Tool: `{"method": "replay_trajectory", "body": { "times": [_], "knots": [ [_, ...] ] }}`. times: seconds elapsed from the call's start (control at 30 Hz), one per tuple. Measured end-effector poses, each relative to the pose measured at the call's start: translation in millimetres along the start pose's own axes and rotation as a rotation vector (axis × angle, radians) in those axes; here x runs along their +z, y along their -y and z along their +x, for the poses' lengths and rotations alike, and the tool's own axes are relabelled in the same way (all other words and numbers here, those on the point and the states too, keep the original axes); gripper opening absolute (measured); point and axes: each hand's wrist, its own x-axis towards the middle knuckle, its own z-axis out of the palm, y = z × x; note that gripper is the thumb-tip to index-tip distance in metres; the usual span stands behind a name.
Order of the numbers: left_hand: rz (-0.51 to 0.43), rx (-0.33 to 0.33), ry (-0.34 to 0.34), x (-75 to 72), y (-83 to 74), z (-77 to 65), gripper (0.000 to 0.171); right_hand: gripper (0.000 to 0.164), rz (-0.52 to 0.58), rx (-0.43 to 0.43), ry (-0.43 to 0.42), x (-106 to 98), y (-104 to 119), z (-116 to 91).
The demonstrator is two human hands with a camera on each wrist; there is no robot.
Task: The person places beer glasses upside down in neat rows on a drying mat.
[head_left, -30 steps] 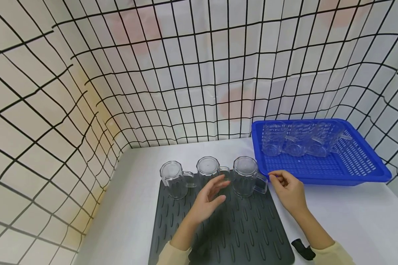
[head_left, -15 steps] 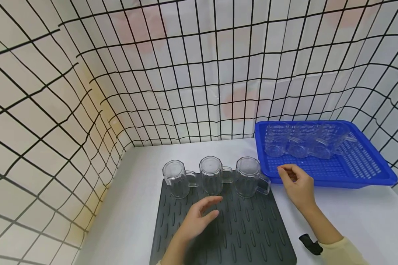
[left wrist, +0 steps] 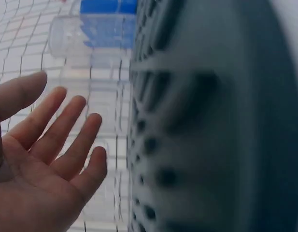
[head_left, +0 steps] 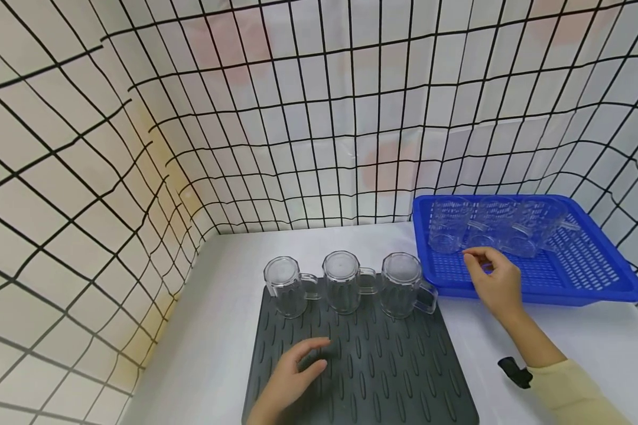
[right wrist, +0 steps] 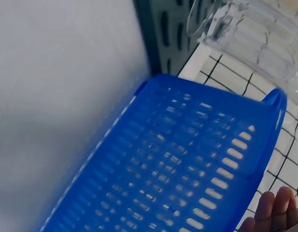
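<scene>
Three clear glass mugs stand upside down along the back of a dark ribbed mat: a left mug (head_left: pixel 289 289), a middle mug (head_left: pixel 342 283) and a right mug (head_left: pixel 400 286). Low over the mat (head_left: pixel 383 366), my left hand (head_left: pixel 292 375) is apart from them, fingers spread and holding nothing; its fingers (left wrist: pixel 74 123) also show in the left wrist view. My right hand (head_left: pixel 497 283) hovers above the front of a blue plastic basket (head_left: pixel 510 293), fingers loosely bent with nothing between them. Several clear glass mugs (head_left: pixel 518 236) lie in the basket, just beyond my right fingertips.
White cloth (head_left: pixel 207 330) covers the table around the mat. A black-lined grid curtain (head_left: pixel 319 130) encloses the back and sides. A small black object (head_left: pixel 516 373) lies by my right sleeve (head_left: pixel 574 386).
My left hand has drawn back from the mugs toward the near left of the mat. My right hand has moved from beside the right mug to over the basket.
</scene>
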Motion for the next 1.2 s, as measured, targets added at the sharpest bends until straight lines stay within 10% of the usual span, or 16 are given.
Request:
{"method": "replay_trajectory", "body": {
  "times": [0.63, 0.9, 1.2],
  "knots": [
    [0.236, -0.236, 0.003, -27.0, 11.4, -32.0, 0.063, 0.022, -0.095, 0.048, 0.074, -9, -31, 17],
    [0.302, -0.244, 0.108, -27.8, 18.5, -33.2, 0.105, 0.025, -0.145, 0.066, 0.09, -11, -39, 25],
    [0.383, -0.217, 0.207, -27.2, 22.4, -32.5, 0.114, 0.045, -0.174, 0.191, 0.2, -10, -47, 41]
  ]
}}
